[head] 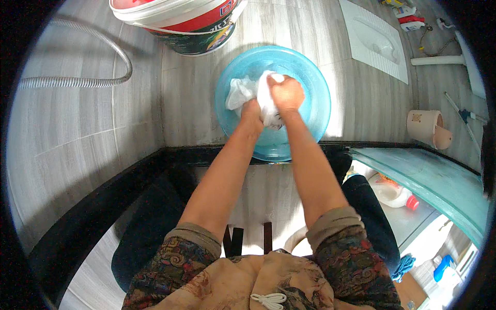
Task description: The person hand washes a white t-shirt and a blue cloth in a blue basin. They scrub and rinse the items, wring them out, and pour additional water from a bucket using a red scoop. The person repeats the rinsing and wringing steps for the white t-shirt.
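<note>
A blue plastic basin [318, 116] stands on the tiled floor in front of me, with some liquid in it. Over it, both my hands hold a wet white cloth [242, 92] with a dark print near its lower end. My right hand [288, 93] is closed in a fist around the upper part of the cloth. My left hand [252, 115] grips the cloth lower down and to the left, its fingers partly hidden by the fabric. Part of the cloth hangs bunched at the left, inside the basin's rim.
A large white paint bucket [186, 29] stands behind the basin at left. A metal shower hose [77, 82] curves at far left. To the right are a squat toilet [376, 42], a pink pail [422, 126], a glass panel [426, 174] and a red-capped jug [391, 193]. A dark sill [190, 155] runs beneath my forearms.
</note>
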The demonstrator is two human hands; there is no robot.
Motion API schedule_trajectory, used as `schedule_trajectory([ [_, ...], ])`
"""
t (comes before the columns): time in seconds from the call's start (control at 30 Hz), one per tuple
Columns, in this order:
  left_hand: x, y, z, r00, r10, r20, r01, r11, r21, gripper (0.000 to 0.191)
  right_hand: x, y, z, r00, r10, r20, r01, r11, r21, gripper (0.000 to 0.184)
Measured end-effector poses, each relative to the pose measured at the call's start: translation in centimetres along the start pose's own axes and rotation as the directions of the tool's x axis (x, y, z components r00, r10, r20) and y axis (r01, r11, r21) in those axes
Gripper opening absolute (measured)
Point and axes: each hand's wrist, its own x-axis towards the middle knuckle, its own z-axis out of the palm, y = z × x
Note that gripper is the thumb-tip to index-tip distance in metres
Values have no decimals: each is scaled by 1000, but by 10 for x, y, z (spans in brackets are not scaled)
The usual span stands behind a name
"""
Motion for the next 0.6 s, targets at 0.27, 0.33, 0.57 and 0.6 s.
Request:
schedule_trajectory([
  [0.27, -18, 6, -23, 911, -365, -191, 395, 905, 156, 72, -16, 82, 21, 933, -92, 348, 264, 831, -489, 57],
  [0.33, -14, -3, -32, 928, -332, -171, 360, 916, 177, 76, -16, 90, 27, 880, -84, 468, 351, 780, -519, 60],
  [0.57, -13, -16, -30, 938, -344, 50, 345, 939, 0, 74, 10, 64, 8, 825, 165, 540, -289, 945, 152, 75],
  [0.6, -11, -10, -28, 907, -373, 197, 398, 911, -107, 73, -8, 51, 3, 872, 119, 474, -193, 975, 109, 75],
])
